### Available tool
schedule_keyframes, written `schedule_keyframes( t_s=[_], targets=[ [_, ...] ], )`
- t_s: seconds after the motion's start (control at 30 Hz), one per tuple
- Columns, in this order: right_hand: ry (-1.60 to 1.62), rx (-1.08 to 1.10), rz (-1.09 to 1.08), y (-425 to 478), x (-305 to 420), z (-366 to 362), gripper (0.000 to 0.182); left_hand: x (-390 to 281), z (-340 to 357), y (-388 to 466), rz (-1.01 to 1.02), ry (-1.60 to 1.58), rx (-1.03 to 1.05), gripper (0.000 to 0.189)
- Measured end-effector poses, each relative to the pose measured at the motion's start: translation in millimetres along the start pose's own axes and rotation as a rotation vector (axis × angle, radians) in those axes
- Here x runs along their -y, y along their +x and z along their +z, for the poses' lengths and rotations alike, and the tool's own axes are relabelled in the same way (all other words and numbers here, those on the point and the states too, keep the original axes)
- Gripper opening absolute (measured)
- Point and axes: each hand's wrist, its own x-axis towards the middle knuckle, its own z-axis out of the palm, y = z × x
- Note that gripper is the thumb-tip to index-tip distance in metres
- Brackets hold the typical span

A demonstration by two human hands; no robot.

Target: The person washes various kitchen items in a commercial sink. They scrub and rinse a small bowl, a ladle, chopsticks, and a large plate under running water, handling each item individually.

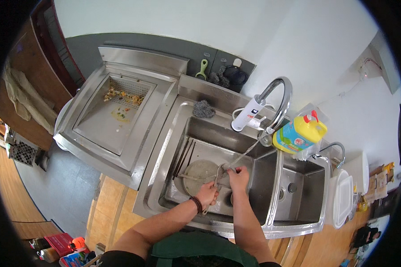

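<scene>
Over the large steel sink basin [264, 187], my left hand [208, 195] grips the handle of a metal ladle or large spoon [219, 171]. The handle's end sticks out below my fist. My right hand [239, 178] pinches the bowl end at its rim, and water blurs what lies between the fingers. A stream of water [250, 148] falls from the curved faucet [285, 96] onto the bowl end. Beneath my hands a round plate or shallow dish [195, 168] rests on the basin floor. Dark chopsticks [183, 160] lie left of it. A small round vessel is partly hidden behind my right forearm.
A steel wool scrubber [204, 109] sits on the sink's back ledge. Food scraps [123, 96] lie in the steel drain trough [103, 133] at left. A yellow detergent jug [299, 133] stands behind the small right basin [299, 207]. White lidded bins [342, 200] stand farther right.
</scene>
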Motion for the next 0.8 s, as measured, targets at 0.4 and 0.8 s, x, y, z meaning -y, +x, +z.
schedule_keyframes(
  t_s=[0.4,0.8],
  targets=[
    [0.002,0.486,-0.540,-3,28,-28,0.020,-8,-13,13,-0.044,-0.083,0.205,0.010],
    [0.307,0.507,-0.443,-39,24,-30,0.021,-21,-10,23,0.034,-0.634,0.296,0.053]
  ],
)
